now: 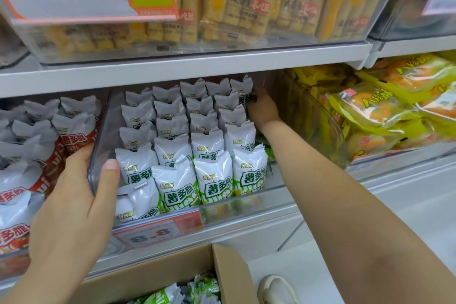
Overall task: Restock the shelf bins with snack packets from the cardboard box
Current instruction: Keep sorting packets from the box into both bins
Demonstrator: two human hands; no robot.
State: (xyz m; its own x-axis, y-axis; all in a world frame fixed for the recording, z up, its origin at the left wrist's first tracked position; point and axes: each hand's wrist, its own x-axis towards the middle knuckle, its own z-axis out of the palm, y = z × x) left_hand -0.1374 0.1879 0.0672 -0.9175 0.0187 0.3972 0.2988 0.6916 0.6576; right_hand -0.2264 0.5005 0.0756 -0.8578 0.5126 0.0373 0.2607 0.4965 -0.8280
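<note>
The left hand (74,195) is gripping the bin (98,145) wall (steadying it). The right hand (262,106), at the bin's back right, is pinching a packet (244,97); seat it upright. The box (222,276) is sitting below the bin.

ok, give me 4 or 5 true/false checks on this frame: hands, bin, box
1. The left hand grips the clear bin's front corner. True.
2. The right hand is down in the box. False: it reaches to the back of the bin, at the rear green packets.
3. The box is empty. False: green packets lie in it.
4. The bin to the left holds red packets. True.
5. A price tag hangs below the bin. True.
</note>
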